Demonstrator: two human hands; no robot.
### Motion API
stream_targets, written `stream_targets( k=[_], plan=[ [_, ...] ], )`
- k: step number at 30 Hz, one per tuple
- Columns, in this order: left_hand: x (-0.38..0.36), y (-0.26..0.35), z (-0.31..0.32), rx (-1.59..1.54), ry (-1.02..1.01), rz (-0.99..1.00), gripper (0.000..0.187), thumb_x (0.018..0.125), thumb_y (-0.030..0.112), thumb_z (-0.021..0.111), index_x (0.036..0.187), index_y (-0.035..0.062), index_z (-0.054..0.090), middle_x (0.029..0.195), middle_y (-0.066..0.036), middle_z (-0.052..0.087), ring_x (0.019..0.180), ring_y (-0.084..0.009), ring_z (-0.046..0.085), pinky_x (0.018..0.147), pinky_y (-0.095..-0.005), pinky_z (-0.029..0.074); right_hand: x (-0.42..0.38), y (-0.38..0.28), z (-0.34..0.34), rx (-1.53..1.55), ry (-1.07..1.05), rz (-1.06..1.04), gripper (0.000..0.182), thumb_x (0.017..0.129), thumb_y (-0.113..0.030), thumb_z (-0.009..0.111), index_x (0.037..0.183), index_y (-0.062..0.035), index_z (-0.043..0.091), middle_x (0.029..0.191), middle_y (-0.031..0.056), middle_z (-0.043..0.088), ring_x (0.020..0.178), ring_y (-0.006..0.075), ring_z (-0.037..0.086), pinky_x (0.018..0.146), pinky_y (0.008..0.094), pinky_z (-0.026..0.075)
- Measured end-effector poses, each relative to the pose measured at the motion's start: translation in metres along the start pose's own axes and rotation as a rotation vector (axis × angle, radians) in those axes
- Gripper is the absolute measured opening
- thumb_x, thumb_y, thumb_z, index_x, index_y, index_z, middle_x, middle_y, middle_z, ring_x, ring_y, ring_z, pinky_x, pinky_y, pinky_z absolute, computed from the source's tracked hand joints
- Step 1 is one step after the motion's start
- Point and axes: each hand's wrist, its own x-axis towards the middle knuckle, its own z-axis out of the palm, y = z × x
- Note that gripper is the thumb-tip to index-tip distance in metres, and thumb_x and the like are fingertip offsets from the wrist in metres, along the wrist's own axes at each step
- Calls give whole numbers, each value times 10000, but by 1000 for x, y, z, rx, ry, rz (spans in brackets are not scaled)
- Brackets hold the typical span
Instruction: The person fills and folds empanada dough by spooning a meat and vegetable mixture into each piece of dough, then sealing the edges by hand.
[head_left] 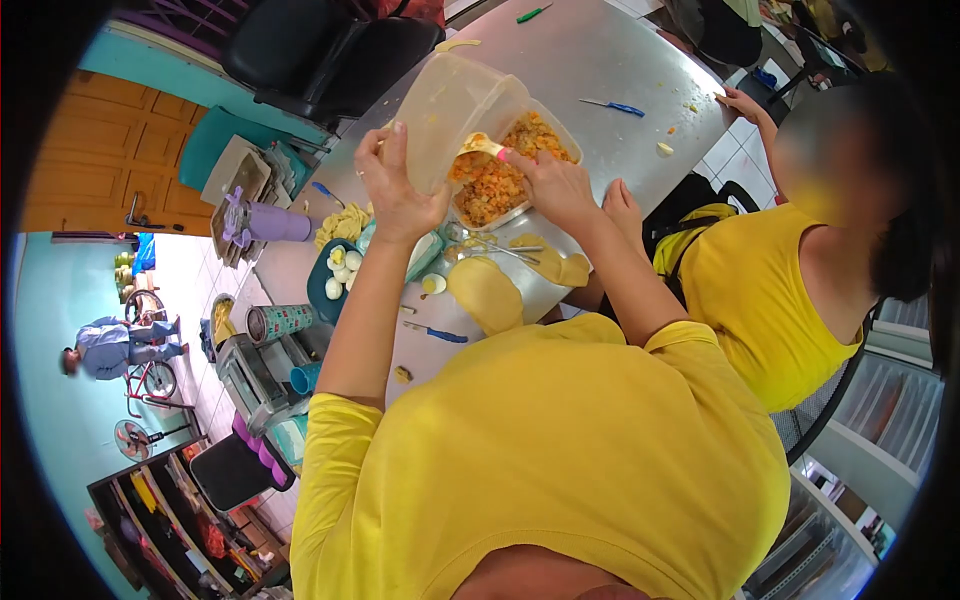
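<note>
My left hand grips a translucent plastic container, tipped over a second container. Orange and yellow diced filling lies in the lower container. In my right hand is a spoon with a pink handle part; its pale head is at the mouth of the tipped container. Close to my forearms rest flat rounds of dough, metal utensils and a cut boiled egg. A dark teal bowl with several boiled eggs stands left of my left forearm.
A co-worker in yellow sits at the right, one hand at the table's edge. Blue-handled knives and a green one lie on the metal table. A purple tumbler stands at the left.
</note>
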Motion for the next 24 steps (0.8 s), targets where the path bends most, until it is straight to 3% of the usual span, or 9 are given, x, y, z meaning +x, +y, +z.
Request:
stream_targets(
  k=[5, 10, 14, 20, 22, 24],
  plan=[
    [-6, 0, 10, -31, -3, 7, 874, 506, 84, 638, 1323, 138, 332, 1167, -241, 348, 1016, -379, 404, 841, -442, 366, 13, 3, 9, 41, 134, 79, 381, 793, -132, 499, 1147, -267, 537, 737, 121, 563, 591, 294, 593, 475, 406, 451],
    [13, -3, -9, -10, 25, 71, 850, 513, 104, 628, 1314, 137, 347, 1263, -263, 310, 1107, -398, 374, 866, -441, 356, 17, -8, 45, 84, 45, 93, 366, 804, -146, 480, 1157, -234, 518, 769, 126, 572, 604, 306, 598, 492, 428, 455],
    [18, -8, -15, 19, 28, 50, 824, 509, 111, 616, 1298, 138, 381, 1283, -263, 303, 1137, -401, 362, 891, -440, 342, 1, -5, 35, 128, 57, 31, 371, 799, -125, 480, 1152, -228, 527, 772, 127, 573, 607, 308, 601, 490, 433, 454],
    [11, -8, -17, 59, 21, 75, 798, 503, 124, 611, 1276, 132, 418, 1258, -251, 346, 1131, -393, 380, 914, -449, 313, -10, 1, -12, -35, -29, 108, 403, 771, -91, 506, 1150, -228, 531, 740, 113, 554, 589, 288, 594, 476, 405, 457],
    [13, -6, -19, 58, 21, 67, 781, 503, 130, 610, 1265, 127, 435, 1250, -246, 359, 1132, -388, 384, 917, -452, 307, 10, 2, -16, 4, 317, 36, 405, 763, -90, 527, 1145, -226, 535, 717, 110, 538, 568, 284, 581, 468, 394, 452],
    [16, -1, -22, 87, -14, 21, 737, 510, 138, 603, 1236, 119, 478, 1242, -238, 375, 1142, -380, 381, 925, -451, 294, 30, 8, -9, -26, 374, 46, 439, 775, -100, 536, 1180, -269, 509, 740, 103, 533, 596, 287, 581, 484, 396, 458]
  ],
)
